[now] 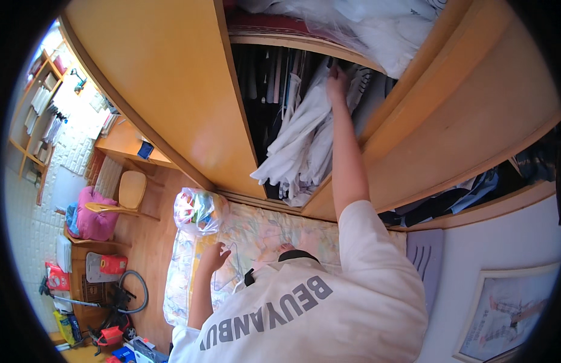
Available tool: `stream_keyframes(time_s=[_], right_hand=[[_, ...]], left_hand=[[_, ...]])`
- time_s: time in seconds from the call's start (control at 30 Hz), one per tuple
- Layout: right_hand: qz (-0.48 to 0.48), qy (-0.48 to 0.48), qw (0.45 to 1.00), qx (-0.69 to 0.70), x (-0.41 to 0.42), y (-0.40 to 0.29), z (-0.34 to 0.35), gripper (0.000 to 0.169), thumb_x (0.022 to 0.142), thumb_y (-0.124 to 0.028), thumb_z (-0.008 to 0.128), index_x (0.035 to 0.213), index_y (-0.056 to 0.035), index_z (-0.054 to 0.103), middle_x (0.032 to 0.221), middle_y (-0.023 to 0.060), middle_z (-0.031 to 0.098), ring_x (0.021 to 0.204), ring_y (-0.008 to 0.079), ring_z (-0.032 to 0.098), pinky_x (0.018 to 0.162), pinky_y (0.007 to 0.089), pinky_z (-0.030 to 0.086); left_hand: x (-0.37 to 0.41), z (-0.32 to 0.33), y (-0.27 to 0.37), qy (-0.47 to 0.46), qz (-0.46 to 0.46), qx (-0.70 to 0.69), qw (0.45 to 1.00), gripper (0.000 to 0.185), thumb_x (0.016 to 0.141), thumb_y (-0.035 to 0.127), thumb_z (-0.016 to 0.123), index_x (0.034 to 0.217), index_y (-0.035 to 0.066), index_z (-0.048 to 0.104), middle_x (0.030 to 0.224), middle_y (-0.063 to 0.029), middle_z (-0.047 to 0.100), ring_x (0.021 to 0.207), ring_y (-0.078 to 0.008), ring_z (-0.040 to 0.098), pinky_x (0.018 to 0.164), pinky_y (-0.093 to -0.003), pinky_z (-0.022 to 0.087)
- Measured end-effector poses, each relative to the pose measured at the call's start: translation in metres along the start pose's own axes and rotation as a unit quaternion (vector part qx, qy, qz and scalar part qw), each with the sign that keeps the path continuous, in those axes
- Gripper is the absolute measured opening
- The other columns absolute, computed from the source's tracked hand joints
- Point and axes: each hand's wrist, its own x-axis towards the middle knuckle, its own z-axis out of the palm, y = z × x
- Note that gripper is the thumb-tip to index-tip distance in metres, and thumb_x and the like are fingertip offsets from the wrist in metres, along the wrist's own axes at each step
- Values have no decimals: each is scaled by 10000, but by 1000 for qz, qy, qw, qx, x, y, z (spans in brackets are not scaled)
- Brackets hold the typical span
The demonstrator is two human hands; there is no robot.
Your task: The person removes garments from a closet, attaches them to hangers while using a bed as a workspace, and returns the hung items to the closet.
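Observation:
My right hand (337,85) reaches up into the wardrobe, its fingers closed at the top of a white garment (303,122). Whether it grips cloth or a hanger there, I cannot tell. The garment hangs at a slant, its hem fanned out near the wardrobe's bottom edge. Dark and pale clothes (276,75) hang close to its left. Lower down, my left hand (212,257) is over the bed with its fingers bent and apart, holding nothing that I can see. A thin clothes hanger (227,267) lies on the patterned bedding (262,222) beside it.
Sliding wooden door panels (171,81) flank the wardrobe opening. Bagged white things (375,27) fill the shelf above. At the bed's corner sits a clear plastic bag (199,212) of colourful items. A wooden chair (132,190) and a vacuum cleaner (119,299) stand on the floor at left.

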Motion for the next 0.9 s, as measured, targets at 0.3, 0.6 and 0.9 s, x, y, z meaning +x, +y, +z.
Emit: stream_keyframes(time_s=[0.3,0.6,0.9], right_hand=[[-95,211,962,-146,-85,4,-9,384,793,-55,597,1160,42,545,1080,238,614,1037,398,569,903,438,439],[228,195,948,-110,-197,110,-5,240,825,-139,616,984,41,616,936,274,626,909,421,602,770,458,467],[179,-166,951,-190,-304,151,-23,168,749,-159,630,855,-29,642,815,180,651,815,371,617,722,436,490]], left_hand=[[-19,33,-34,-22,-94,-37,995,398,812,307,698,1077,19,624,924,-167,681,871,-329,651,750,-394,509],[-20,38,-30,-12,-105,-53,993,390,815,295,696,1069,12,607,908,-185,682,854,-313,661,730,-381,515],[-29,57,-39,-14,-118,-44,992,405,806,293,705,1072,3,607,889,-172,682,838,-300,663,723,-369,517]])
